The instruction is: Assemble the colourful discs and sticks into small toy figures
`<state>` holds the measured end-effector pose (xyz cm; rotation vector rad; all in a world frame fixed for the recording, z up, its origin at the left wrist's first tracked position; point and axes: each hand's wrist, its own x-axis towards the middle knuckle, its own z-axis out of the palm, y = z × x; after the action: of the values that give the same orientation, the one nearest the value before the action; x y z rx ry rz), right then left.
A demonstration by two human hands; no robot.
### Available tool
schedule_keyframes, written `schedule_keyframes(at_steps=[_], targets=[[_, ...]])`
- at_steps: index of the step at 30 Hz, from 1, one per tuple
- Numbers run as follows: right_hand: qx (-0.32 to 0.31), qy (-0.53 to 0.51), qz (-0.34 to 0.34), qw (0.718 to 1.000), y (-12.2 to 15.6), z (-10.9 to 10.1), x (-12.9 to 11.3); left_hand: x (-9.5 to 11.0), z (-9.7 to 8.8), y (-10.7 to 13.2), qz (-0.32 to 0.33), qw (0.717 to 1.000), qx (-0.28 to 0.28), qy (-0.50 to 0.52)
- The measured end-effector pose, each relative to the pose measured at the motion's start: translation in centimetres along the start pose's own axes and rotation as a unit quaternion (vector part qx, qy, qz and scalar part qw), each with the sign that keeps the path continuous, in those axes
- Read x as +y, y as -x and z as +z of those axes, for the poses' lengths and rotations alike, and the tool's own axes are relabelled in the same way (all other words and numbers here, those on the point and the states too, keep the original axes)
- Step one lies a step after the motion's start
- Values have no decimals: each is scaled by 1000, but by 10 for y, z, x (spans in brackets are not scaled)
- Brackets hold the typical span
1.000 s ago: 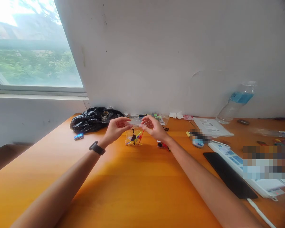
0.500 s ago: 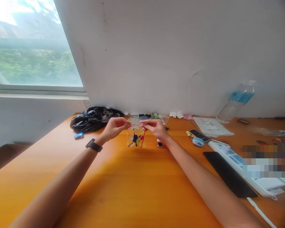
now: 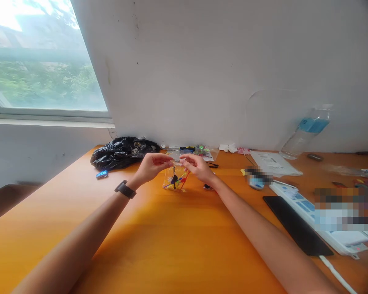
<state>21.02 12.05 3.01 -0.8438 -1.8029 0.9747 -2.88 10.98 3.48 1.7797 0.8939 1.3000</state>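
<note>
Orange bench (image 3: 171, 245), bare and wide from the near edge up to the hands. Left hand (image 3: 150, 167), watch (image 3: 125, 190) at the wrist, and right hand (image 3: 198, 167) raised just over the bench with fingertips nearly meeting. Each pinching the top strip of a small clear bag (image 3: 174, 179), other fingers loosely curled. Bag hung between and just under the hands, bottom at or near the bench, with coloured sticks and a dark piece inside.

Judged as working the bag's mouth; cannot tell whether opening or sealing. Calls next for a light, even pinch on both sides and the bag kept upright, lest the bits spill.

Plenty of room toward the body and left of the left hand. Just right of the right hand, a small dark bit (image 3: 207, 187). Further right, well apart, a black slab (image 3: 296, 224) and power strip (image 3: 309, 212). Beyond the hands, a black sack (image 3: 122, 153) and clutter along the wall, with a bottle (image 3: 305, 132) far right.
</note>
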Motion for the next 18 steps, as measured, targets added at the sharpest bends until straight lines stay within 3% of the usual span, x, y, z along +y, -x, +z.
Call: schedule_keyframes(at_steps=[5,8,11,15,18], targets=[[-48,16,-1,999,1,5,2,1,3,1,61,991,-58,-104],[-42,25,-9,999,2,7,6,-5,6,0,36,990,-80,-110],[-38,65,-26,997,4,8,9,-12,11,2,7,994,-57,-94],[-31,143,-67,987,7,10,8,-19,19,8,24,994,-20,-103],[-21,190,-101,976,9,14,8,-20,28,13,34,994,-25,-99]])
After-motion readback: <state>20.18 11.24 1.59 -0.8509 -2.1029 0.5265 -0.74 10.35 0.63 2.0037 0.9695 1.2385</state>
